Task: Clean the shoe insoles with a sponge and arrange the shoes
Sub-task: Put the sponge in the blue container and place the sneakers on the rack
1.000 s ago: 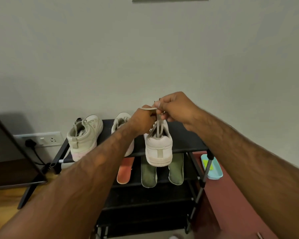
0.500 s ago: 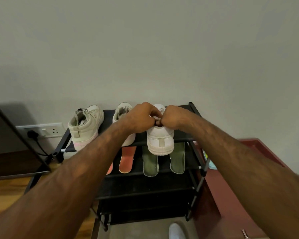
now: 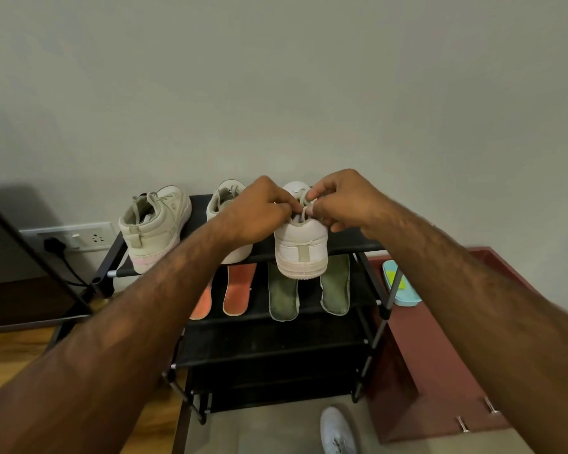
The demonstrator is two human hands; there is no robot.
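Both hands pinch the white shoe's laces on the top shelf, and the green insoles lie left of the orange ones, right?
No: the head view shows the green insoles right of the orange insoles. Left hand and right hand do pinch the laces of the white shoe.

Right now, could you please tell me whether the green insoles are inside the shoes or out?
Out. Both green insoles lie bare on the second shelf, under the white shoe on top.
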